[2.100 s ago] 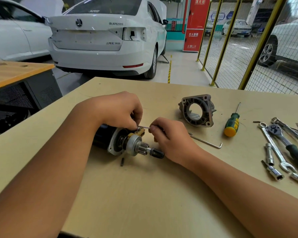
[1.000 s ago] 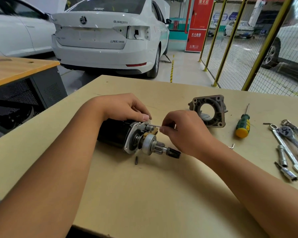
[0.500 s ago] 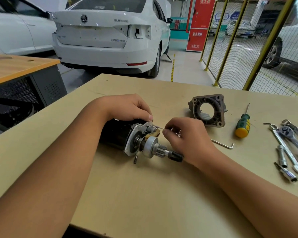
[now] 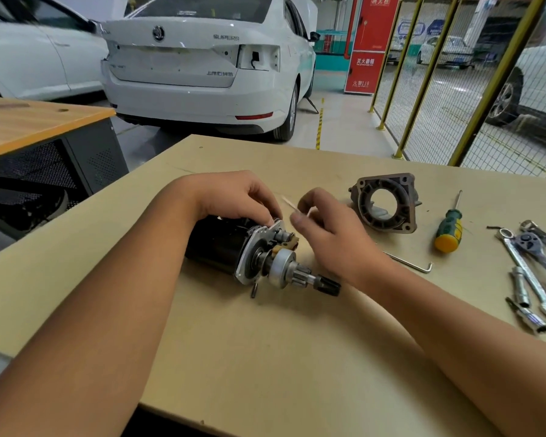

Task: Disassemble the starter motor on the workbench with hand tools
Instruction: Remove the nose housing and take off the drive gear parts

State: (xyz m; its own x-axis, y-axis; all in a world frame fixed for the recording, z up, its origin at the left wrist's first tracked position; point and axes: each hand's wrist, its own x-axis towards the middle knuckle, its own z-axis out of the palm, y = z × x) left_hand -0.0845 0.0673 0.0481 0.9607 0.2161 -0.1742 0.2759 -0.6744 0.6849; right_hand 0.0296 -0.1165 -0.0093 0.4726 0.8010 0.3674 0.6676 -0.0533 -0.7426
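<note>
- Head view, the only one: the black cylindrical starter motor (image 4: 216,247) lay on its side on the pale wooden table (image 4: 265,357), its silver end plate, pinion gear and shaft pointing toward the person's right.
- The left hand (image 4: 237,197) rested over the top of the motor body, fingers curled down onto the edge of the end plate, steadying it.
- The right hand (image 4: 325,225) pinched a thin metal pin (image 4: 289,203) between thumb and fingertips. The picture was blurred there, so the exact grip was hard to read.
- Half a second earlier that pin had run level into the top of the motor's end plate. Now it stood tilted up and clear of the motor, held in the air between the two hands.
- I judged from this that a long through bolt or pivot pin had just come free, so the fork and pinion assembly could probably be pulled off next.
- A small dark screw (image 4: 253,291) lay on the table just beside the lower edge of the end plate.
- The grey cast metal nose housing (image 4: 386,205), already off, stood beyond the right hand.
- Near it lay a green and yellow handled screwdriver (image 4: 449,230), a bent silver hex key (image 4: 410,263), and a cluster of chrome wrenches and sockets (image 4: 530,272) at the right edge.
</note>
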